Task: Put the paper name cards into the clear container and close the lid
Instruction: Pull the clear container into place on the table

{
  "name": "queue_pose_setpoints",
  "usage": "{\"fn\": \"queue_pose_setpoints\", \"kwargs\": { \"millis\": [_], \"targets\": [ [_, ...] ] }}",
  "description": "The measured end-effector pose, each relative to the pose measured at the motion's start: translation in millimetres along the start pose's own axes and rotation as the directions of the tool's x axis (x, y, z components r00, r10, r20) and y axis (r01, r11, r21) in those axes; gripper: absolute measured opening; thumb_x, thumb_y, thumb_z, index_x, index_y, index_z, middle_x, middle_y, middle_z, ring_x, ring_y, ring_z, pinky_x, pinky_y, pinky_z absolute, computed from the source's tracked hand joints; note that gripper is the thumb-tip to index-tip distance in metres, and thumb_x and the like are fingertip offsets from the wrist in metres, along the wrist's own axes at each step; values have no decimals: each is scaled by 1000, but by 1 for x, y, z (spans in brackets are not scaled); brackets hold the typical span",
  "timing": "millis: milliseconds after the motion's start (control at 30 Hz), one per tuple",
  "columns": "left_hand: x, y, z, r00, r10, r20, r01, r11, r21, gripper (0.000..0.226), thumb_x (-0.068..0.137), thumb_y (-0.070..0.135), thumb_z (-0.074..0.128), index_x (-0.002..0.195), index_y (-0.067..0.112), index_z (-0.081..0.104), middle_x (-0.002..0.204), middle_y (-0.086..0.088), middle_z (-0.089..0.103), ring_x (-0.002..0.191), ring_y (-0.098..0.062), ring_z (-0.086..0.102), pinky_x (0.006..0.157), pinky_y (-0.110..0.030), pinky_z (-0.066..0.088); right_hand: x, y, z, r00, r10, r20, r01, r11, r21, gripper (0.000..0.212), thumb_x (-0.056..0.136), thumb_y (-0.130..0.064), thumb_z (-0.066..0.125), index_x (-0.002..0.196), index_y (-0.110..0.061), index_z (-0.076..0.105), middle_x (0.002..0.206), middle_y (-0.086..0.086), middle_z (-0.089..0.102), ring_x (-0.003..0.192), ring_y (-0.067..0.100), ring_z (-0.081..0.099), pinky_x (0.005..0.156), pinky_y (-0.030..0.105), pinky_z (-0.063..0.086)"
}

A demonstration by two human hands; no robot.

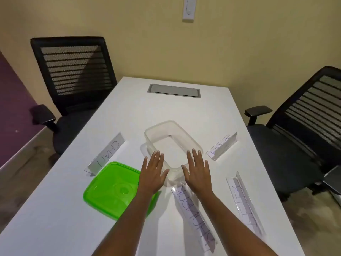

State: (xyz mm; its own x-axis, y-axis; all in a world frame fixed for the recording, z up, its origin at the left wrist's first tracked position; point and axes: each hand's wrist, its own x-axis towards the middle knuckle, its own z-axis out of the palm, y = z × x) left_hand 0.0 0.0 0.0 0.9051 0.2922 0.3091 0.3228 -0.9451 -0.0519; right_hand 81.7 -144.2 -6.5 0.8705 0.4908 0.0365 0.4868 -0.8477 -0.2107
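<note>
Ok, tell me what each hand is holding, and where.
Nothing. The left hand and right hand are spread flat and open over the clear container's near end.

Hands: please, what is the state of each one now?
Left hand: open, fingers spread, holding nothing.
Right hand: open, fingers spread, holding nothing.

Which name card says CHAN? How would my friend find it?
Start at the white table and find the bright green lid near the left hand. Just beyond the lid, toward the left chair, lies the CHAN card. It is the only card left of the clear container; the others lie to the right.
</note>
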Motion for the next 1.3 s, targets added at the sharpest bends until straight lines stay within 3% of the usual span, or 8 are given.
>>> {"fn": "queue_pose_setpoints", "kwargs": {
  "millis": [133, 467, 700, 733, 800, 867, 1000, 1300],
  "targets": [
    [-6, 3, 6, 998, 37, 54, -35, 999, -30, 59, 53, 42, 87, 101, 10, 77, 108, -5, 76, 98, -21, 73, 74, -42, 60, -6, 1, 15, 998, -7, 58, 8, 1000, -10, 58, 99, -42, 22, 151, -23, 5, 162, 4, 1, 150, 20, 0, 120, 42, 11],
    [-6, 1, 12, 995, 32, 99, -26, 998, -59, 58, 56, 36, 87, 105, 8, 74, 112, -9, 74, 101, -25, 72, 75, -45, 59, -6, 2, 26, 999, 6, 52, -9, 998, 63, 55, 99, -41, 26, 150, -25, 15, 161, 2, 8, 149, 20, 6, 119, 38, 20],
    [5, -9, 16, 994, 71, 88, -62, 993, -104, 48, 71, 34, 78, 109, 5, 72, 117, -17, 70, 105, -31, 69, 79, -46, 58, -6, 3, 18, 1000, 27, -8, -23, 958, 287, 56, 98, -37, 35, 149, -22, 19, 161, 4, 4, 148, 20, 14, 110, 35, 40],
    [8, -12, 18, 992, 69, 105, -53, 988, -144, 50, 77, 33, 74, 117, 5, 67, 126, -20, 64, 113, -34, 64, 87, -47, 55, -6, 3, 16, 998, 60, -22, -49, 940, 336, 58, 98, -36, 37, 149, -20, 17, 161, 6, 4, 147, 22, 18, 106, 35, 43],
    [16, -18, 20, 982, 35, 187, 5, 978, -207, 57, 97, 43, 32, 140, 8, 43, 151, -18, 36, 139, -33, 38, 112, -43, 35, -4, 0, 13, 987, 157, -13, -134, 881, 454, 64, 97, -34, 40, 150, -16, 9, 160, 11, 3, 145, 28, 23, 103, 39, 45],
    [26, -25, 23, 969, -2, 245, 61, 971, -233, 70, 93, 49, 2, 150, 13, 22, 160, -11, 15, 148, -24, 17, 120, -36, 19, 1, -4, 10, 964, 265, 30, -236, 798, 554, 70, 97, -33, 42, 150, -10, 2, 159, 16, 4, 142, 34, 29, 105, 40, 42],
    [49, -37, 25, 970, -71, 232, 138, 948, -286, 56, 100, 35, 30, 150, 12, 19, 161, -11, 13, 148, -21, 17, 120, -35, 18, 13, -6, 6, 894, 418, 162, -415, 632, 655, 74, 97, -34, 39, 149, -4, -4, 156, 21, 5, 131, 41, 43, 103, 39, 40],
    [103, -53, 25, 873, -226, 432, 420, 799, -431, 61, 100, 30, 34, 150, 3, 11, 161, -13, 10, 149, -22, 12, 119, -39, 19, 31, 5, 8, 824, 474, 310, -518, 411, 750, 70, 95, -30, 46, 150, -11, 7, 152, 21, 21, 128, 39, 46, 105, 46, 42]
  ]
}}
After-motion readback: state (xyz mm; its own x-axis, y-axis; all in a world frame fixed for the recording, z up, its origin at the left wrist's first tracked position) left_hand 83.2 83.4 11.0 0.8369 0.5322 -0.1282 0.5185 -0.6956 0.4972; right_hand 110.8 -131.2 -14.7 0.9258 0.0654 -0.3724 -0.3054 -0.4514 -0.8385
